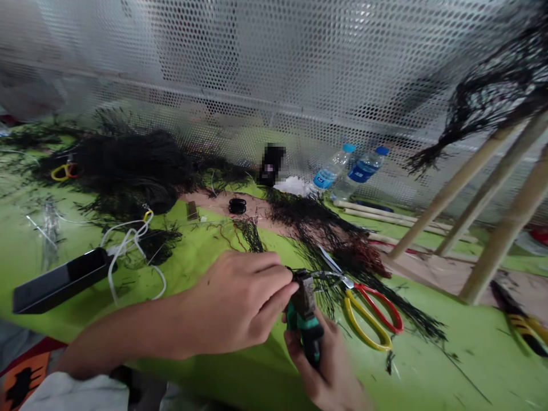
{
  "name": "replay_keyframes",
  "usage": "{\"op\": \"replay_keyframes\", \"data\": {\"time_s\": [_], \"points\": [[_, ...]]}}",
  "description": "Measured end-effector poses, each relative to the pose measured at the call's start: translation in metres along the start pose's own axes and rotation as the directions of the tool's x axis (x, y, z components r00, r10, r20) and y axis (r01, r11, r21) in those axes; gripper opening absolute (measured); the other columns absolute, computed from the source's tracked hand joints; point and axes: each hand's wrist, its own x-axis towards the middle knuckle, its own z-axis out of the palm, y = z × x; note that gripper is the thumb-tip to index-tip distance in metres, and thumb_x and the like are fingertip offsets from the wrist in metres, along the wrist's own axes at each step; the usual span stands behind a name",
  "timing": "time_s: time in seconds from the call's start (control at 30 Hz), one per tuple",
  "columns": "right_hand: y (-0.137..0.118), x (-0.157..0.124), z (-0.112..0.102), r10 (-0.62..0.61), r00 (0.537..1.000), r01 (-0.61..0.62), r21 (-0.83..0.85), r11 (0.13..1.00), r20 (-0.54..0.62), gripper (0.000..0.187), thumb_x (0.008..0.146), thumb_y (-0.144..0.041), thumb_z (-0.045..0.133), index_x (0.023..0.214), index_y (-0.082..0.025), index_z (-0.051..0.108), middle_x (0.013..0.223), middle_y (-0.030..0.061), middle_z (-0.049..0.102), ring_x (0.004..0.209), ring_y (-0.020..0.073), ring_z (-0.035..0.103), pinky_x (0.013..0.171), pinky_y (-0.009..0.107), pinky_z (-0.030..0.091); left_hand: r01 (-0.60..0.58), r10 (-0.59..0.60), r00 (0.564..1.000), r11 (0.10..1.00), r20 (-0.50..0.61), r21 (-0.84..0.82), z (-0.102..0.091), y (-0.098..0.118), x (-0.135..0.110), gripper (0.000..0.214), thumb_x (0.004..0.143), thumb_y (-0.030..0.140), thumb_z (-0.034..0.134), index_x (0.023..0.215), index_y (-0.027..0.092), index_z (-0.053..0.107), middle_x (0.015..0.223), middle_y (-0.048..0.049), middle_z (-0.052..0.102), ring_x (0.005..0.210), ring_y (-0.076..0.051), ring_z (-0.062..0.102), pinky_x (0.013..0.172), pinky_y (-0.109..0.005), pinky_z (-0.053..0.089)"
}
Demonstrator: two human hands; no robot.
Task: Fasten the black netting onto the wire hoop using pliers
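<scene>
Fingers [293, 341] of right hand [330, 372] around pliers [305, 315]

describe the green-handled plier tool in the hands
The green-handled plier tool has dark green grips and a dull grey metal head. It stands roughly upright, head up, above the lime green table cover. The right hand wraps the grips; the left hand pinches at the head, beside thin black strands. Blur hides its jaws.

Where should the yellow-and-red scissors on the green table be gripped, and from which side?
Grip the scissors by the handle loops, coming from the near right. The loops lie flat and open toward that side, while the blades point away to the left among black fibres.
</scene>
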Motion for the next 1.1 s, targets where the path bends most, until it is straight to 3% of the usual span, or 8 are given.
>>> {"op": "replay_keyframes", "data": {"time_s": [0.23, 0.4, 0.5, 0.6, 0.77, 0.9, 1.0, 1.1], "points": [[0.004, -0.007, 0.0, 0.065, 0.998, -0.066, 0.003, 0.998, 0.008, 0.011, 0.094, -0.018, 0.054, 0.103, -0.023, 0.053, 0.077, -0.0014, 0.063, 0.059, 0.0163, 0.058, 0.056, 0.029, 0.046, -0.048, 0.047, 0.999, 0.995, 0.013, 0.093, 0.001, -0.004, -0.003, 0.034, 0.108, 0.019, 0.045, 0.079, 0.018, 0.062, 0.073, 0.0003, 0.055, 0.062, -0.016, 0.047, 0.056, -0.036, 0.032], [0.004, -0.004, -0.001, 0.095, 0.995, -0.095, -0.006, 0.995, 0.007, 0.011, 0.097, -0.019, 0.053, 0.108, -0.023, 0.054, 0.071, -0.0043, 0.058, 0.054, 0.0142, 0.051, 0.054, 0.028, 0.042, 0.042, -0.041, 0.998, 0.999, 0.053, -0.015, -0.001, -0.003, 0.002, 0.034, 0.108, 0.022, 0.047, 0.075, 0.018, 0.057, 0.071, 0.0023, 0.052, 0.06, -0.013, 0.045, 0.056, -0.033, 0.032], [-0.001, 0.003, -0.005, 0.076, 0.997, -0.076, 0.011, 0.997, -0.001, 0.023, 0.097, -0.022, 0.055, 0.119, -0.021, 0.056, 0.069, -0.0049, 0.055, 0.055, 0.015, 0.051, 0.055, 0.029, 0.043, 0.077, -0.073, 0.996, 0.993, 0.044, -0.09, -0.005, -0.002, 0.005, 0.028, 0.105, 0.023, 0.05, 0.078, 0.018, 0.056, 0.071, 0.0028, 0.052, 0.064, -0.013, 0.048, 0.059, -0.03, 0.035], [-0.003, 0.001, -0.011, 0.093, 0.995, -0.094, 0.021, 0.995, 0.042, 0.035, 0.098, -0.025, 0.057, 0.132, -0.021, 0.057, 0.08, 0.0002, 0.065, 0.063, 0.0181, 0.061, 0.057, 0.031, 0.051, 0.08, -0.076, 0.995, 0.994, 0.062, -0.072, -0.011, -0.001, 0.005, 0.024, 0.105, 0.024, 0.051, 0.083, 0.017, 0.058, 0.075, 0.002, 0.055, 0.068, -0.014, 0.052, 0.063, -0.03, 0.037], [0.013, -0.041, -0.027, 0.156, 0.981, -0.168, 0.106, 0.98, 0.112, 0.049, 0.101, -0.029, 0.061, 0.149, -0.028, 0.054, 0.116, 0.0128, 0.076, 0.1, 0.0286, 0.076, 0.08, 0.043, 0.066, 0.06, -0.063, 0.998, 0.99, 0.016, 0.128, -0.021, -0.002, 0.001, 0.022, 0.105, 0.022, 0.05, 0.086, 0.017, 0.06, 0.078, 0.0001, 0.058, 0.068, -0.015, 0.055, 0.06, -0.031, 0.038], [0.024, -0.081, -0.059, 0.286, 0.919, -0.36, 0.277, 0.891, 0.272, 0.047, 0.099, -0.038, 0.065, 0.145, -0.032, 0.062, 0.123, 0.0147, 0.077, 0.106, 0.0347, 0.078, 0.085, 0.049, 0.068, -0.066, 0.104, 0.99, 0.94, -0.096, 0.335, -0.026, -0.008, -0.001, 0.016, 0.101, 0.015, 0.052, 0.088, 0.015, 0.061, 0.076, -0.0005, 0.061, 0.063, -0.014, 0.056, 0.055, -0.03, 0.039], [0.018, -0.086, -0.086, 0.238, 0.911, -0.385, 0.489, 0.783, 0.336, 0.043, 0.096, -0.05, 0.063, 0.136, -0.036, 0.07, 0.106, 0.0148, 0.082, 0.082, 0.0348, 0.081, 0.065, 0.044, 0.069, -0.114, 0.172, 0.978, 0.918, -0.122, 0.38, -0.032, -0.014, -0.002, 0.007, 0.101, 0.012, 0.056, 0.105, 0.012, 0.062, 0.083, -0.0008, 0.067, 0.068, -0.014, 0.062, 0.058, -0.028, 0.043], [0.012, -0.062, -0.107, 0.151, 0.979, -0.203, 0.605, 0.77, 0.137, 0.043, 0.093, -0.056, 0.065, 0.132, -0.039, 0.069, 0.089, 0.0127, 0.079, 0.059, 0.0307, 0.076, 0.038, 0.035, 0.058, -0.167, 0.212, 0.975, 0.897, -0.068, 0.409, -0.041, -0.017, -0.005, 0.014, 0.105, 0.014, 0.057, 0.118, 0.015, 0.061, 0.095, -0.0009, 0.072, 0.074, -0.014, 0.066, 0.059, -0.028, 0.044]]}}
